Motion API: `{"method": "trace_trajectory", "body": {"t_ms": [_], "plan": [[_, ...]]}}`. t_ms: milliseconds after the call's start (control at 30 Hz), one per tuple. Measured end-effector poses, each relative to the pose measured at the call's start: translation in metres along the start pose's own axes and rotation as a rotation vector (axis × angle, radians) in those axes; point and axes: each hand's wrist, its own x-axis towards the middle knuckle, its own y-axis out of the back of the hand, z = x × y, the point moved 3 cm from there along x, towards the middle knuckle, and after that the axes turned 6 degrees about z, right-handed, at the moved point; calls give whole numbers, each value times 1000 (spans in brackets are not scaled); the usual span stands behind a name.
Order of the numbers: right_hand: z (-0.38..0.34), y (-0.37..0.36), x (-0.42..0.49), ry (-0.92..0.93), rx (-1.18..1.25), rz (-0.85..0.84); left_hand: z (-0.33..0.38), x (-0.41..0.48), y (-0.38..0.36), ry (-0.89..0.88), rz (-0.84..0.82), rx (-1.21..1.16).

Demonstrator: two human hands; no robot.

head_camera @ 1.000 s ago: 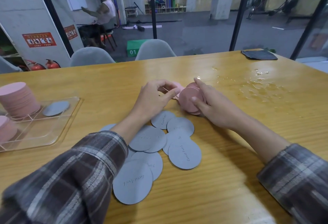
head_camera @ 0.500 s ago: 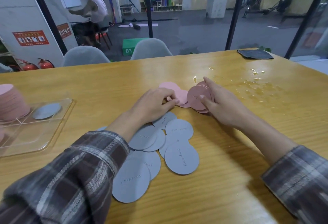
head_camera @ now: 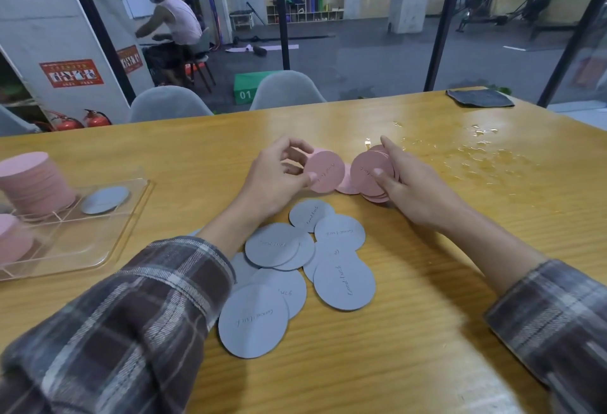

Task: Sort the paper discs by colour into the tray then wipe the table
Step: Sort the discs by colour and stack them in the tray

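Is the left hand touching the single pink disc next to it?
Touching. The head view shows the left hand pinching the pink disc at its edge, thumb on its face.

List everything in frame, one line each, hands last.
grey discs: about ten, overlapping, grey, table near centre
loose pink disc: one visible, pink, flat on table between the hands
pink stacks: two, pink, in tray
tray grey disc: at least one, grey, far right tray compartment
tray: one, clear, table left
cloth: one, dark grey, far right table corner
water: spill, clear, table right
table: one, wood
chairs: two, grey, behind table
green box: one, green, floor behind chairs
fire extinguishers: two, red, floor far left
person: one, seated, beyond the glass
left hand: pinches held pink disc
right hand: grips pink pile
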Motion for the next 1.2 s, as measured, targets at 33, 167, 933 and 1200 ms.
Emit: {"method": "trace_trajectory", "body": {"t_ms": [33,167,933,1200], "plan": [[0,-1,1,8,0,-3,2,-1,1,-3,-9,-57],[-3,-6,1,68,12,-51,7,-6,-4,-41,-68,-138],[-20,-20,-9,149,-32,-140,8,-16,-29,-119,-257,209],[-16,-20,-11,155,-216,-150,13,-35,-42,-225,-307,659]]}}
